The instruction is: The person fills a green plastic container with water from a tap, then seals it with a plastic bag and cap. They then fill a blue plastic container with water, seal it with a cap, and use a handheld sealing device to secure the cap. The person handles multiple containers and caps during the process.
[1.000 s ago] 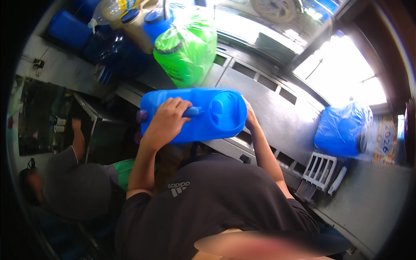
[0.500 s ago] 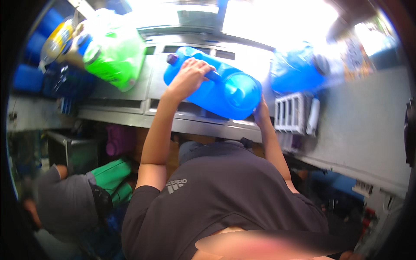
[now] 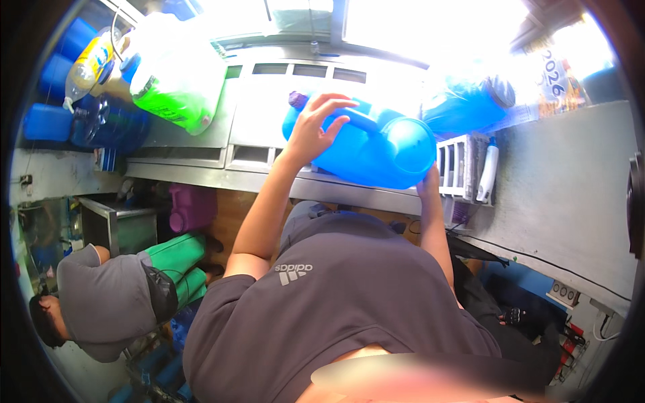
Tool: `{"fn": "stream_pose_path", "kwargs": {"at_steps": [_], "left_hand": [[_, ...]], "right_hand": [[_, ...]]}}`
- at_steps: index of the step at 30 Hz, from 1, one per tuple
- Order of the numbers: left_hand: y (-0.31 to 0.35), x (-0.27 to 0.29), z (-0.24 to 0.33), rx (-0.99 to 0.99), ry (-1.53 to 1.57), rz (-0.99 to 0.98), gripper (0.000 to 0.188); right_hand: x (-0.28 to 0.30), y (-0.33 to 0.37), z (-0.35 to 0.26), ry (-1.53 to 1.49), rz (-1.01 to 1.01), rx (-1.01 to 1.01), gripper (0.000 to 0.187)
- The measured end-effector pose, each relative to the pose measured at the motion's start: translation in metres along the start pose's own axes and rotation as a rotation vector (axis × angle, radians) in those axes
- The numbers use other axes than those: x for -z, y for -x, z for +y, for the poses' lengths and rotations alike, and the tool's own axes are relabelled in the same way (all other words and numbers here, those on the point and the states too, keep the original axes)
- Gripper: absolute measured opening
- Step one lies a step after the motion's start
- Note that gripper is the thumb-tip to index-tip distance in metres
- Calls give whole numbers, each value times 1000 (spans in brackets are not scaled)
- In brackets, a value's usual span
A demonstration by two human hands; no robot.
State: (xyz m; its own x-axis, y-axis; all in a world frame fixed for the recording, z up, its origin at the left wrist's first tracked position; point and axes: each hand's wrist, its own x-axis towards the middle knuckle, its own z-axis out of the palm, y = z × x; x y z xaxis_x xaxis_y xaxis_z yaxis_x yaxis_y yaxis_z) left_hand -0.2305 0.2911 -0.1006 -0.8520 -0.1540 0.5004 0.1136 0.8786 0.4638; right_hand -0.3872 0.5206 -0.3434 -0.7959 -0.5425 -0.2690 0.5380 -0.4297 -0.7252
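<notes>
Metal counter (image 3: 208, 175) behind, a blue jug (image 3: 353, 156) partly hides the right hand (image 3: 428, 181).

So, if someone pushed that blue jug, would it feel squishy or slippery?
The jug is probably stiff, since its moulded shape isn't sagging. It looks smooth, so it might feel slippery, though its handle could help the left hand grip.

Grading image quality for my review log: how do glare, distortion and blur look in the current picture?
Head view, glare: the window is blown out to white, and the bagged green container is washed out above. Head view, distortion: fisheye curvature, black corners. Head view, blur: a smeared patch at bottom centre, while the left hand and blue jug have readable outlines.
</notes>
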Motion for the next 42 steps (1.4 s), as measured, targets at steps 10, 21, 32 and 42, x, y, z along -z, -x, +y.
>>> {"fn": "stream_pose_path", "kwargs": {"at_steps": [10, 21, 32, 42], "left_hand": [[28, 78, -79, 533, 409, 274, 28], [17, 90, -76, 523, 277, -180, 52], [43, 123, -71, 410, 257, -282, 39], [44, 141, -62, 347, 180, -341, 37]], "right_hand": [[-21, 17, 8, -33, 198, -3, 37], [-53, 39, 0, 223, 91, 196, 39], [-77, 89, 6, 337, 149, 178, 42], [-92, 111, 4, 342, 170, 149, 43]]}}
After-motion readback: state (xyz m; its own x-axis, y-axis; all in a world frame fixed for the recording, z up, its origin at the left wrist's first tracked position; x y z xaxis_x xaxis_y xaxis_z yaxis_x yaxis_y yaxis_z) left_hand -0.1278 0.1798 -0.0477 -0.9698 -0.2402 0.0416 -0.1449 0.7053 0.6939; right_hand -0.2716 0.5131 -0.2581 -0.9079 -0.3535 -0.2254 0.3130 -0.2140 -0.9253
